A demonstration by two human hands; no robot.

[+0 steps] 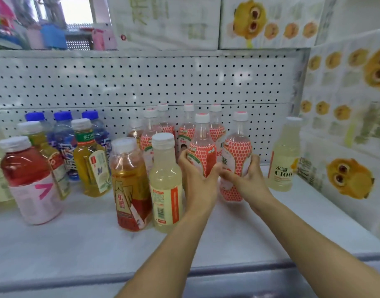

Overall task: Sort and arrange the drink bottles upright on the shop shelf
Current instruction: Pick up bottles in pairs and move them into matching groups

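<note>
A: What do the person's hands have hold of?

B: The left hand curls round a clear plastic bottle with a white cap and a red-and-white honeycomb label. The right hand wraps a second honeycomb bottle. The two bottles touch, mid-shelf, in front of more of the same kind by the white pegboard back.

A: Can any writing be read?

B: The pale yellow bottle at the far right reads "水溶 C100". Left of the hands, an amber bottle with a red-and-gold label shows "东鹏". A green-tea bottle shows "东方". The print on the honeycomb labels is too blurred to read.

A: And where do they stand?

B: Upright on the white shelf.
</note>
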